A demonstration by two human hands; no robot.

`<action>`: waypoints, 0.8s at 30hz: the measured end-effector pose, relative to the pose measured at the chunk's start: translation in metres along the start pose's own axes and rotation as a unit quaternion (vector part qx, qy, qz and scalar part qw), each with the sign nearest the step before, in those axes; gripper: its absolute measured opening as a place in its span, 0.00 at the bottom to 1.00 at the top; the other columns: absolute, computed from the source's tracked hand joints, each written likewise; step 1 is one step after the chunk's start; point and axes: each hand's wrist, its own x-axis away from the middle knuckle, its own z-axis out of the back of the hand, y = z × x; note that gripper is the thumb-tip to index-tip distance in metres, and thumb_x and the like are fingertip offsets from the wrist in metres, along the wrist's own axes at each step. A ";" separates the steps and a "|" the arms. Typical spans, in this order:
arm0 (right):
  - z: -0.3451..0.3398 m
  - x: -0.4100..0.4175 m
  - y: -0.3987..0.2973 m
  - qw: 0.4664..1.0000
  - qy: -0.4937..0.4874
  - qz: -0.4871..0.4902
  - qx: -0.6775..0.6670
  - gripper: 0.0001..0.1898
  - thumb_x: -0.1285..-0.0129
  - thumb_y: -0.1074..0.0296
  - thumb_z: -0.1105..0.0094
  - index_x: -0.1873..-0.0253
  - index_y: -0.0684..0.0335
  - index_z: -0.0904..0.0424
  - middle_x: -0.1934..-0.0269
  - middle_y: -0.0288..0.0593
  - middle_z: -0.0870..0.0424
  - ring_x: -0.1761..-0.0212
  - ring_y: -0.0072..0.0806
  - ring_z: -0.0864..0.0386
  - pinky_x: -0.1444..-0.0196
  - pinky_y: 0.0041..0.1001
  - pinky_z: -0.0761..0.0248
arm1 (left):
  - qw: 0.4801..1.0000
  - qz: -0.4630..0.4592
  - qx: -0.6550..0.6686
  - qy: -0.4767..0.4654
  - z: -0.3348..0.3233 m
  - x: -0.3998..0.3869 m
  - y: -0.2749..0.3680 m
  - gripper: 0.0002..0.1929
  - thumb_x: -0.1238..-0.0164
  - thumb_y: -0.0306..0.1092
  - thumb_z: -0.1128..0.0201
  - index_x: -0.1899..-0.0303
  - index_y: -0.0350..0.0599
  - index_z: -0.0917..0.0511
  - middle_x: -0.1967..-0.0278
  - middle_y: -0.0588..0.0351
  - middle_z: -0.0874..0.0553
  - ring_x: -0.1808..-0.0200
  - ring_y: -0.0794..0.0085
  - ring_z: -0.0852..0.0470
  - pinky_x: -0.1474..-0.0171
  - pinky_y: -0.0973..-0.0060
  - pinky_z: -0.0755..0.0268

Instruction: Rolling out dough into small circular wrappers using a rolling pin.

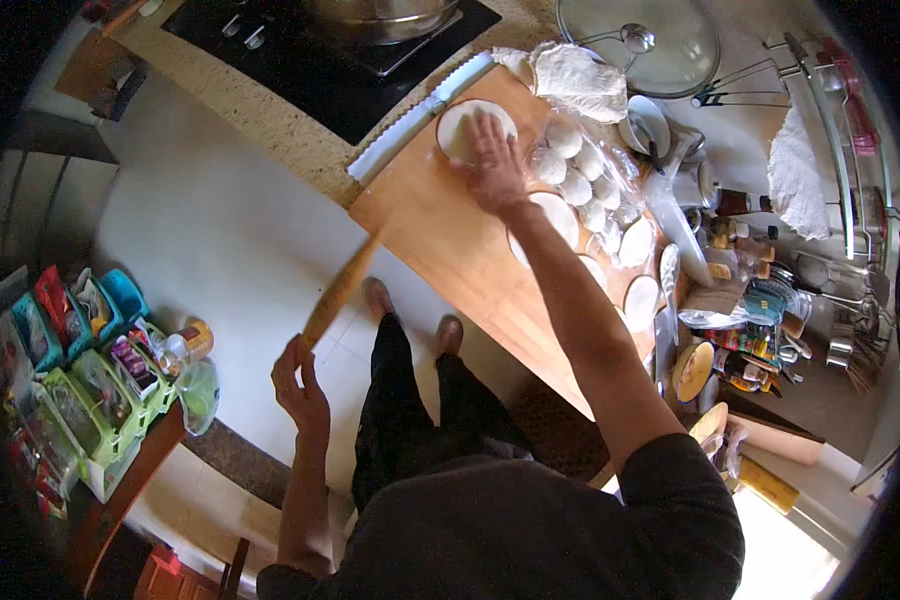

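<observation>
My right hand lies with spread fingers on a flat dough round at the far end of a wooden board. My left hand is out over the floor, left of the board, shut on one end of a tapered wooden rolling pin. The pin's other end reaches the board's near left edge and is slightly blurred. Right of my right hand, several dough balls sit under clear plastic film. More flattened rounds lie along the board, partly hidden by my right forearm.
A black cooktop with a metal pot lies beyond the board. A white cloth, a glass lid and a bowl stand at its far right. Bottles and utensils line the right wall. Green baskets are at left.
</observation>
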 end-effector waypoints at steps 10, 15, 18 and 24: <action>0.060 0.051 -0.060 0.968 -0.089 -0.010 -0.235 0.37 0.29 0.63 0.45 0.20 0.64 0.49 0.20 0.56 0.49 0.17 0.52 0.53 0.19 0.51 0.61 | 0.983 -0.163 -0.088 -0.011 -0.038 -0.089 0.009 0.19 0.29 0.29 0.37 0.38 0.48 0.22 0.44 0.57 0.15 0.41 0.61 0.19 0.29 0.52 0.39; 0.024 0.035 -0.031 0.981 -0.122 0.042 -0.142 0.34 0.27 0.62 0.49 0.21 0.65 0.48 0.20 0.57 0.49 0.17 0.50 0.56 0.20 0.52 0.59 | 0.953 -0.210 -0.156 -0.152 -0.095 -0.133 0.054 0.28 0.28 0.39 0.38 0.29 0.50 0.32 0.29 0.53 0.27 0.24 0.58 0.36 0.24 0.48 0.48; 0.001 -0.023 -0.017 0.988 -0.113 0.073 -0.076 0.36 0.25 0.53 0.52 0.21 0.65 0.50 0.20 0.55 0.49 0.16 0.47 0.56 0.19 0.51 0.61 | 0.959 -0.180 -0.195 -0.101 -0.109 -0.171 0.063 0.35 0.28 0.45 0.38 0.24 0.50 0.40 0.25 0.49 0.34 0.22 0.53 0.43 0.24 0.45 0.50; 0.038 0.046 -0.031 0.991 -0.123 0.026 -0.046 0.38 0.29 0.54 0.46 0.22 0.67 0.47 0.21 0.54 0.46 0.17 0.46 0.52 0.19 0.52 0.63 | 0.947 -0.229 -0.172 -0.144 -0.101 -0.133 0.060 0.40 0.33 0.45 0.34 0.23 0.48 0.42 0.26 0.46 0.34 0.24 0.51 0.38 0.24 0.44 0.49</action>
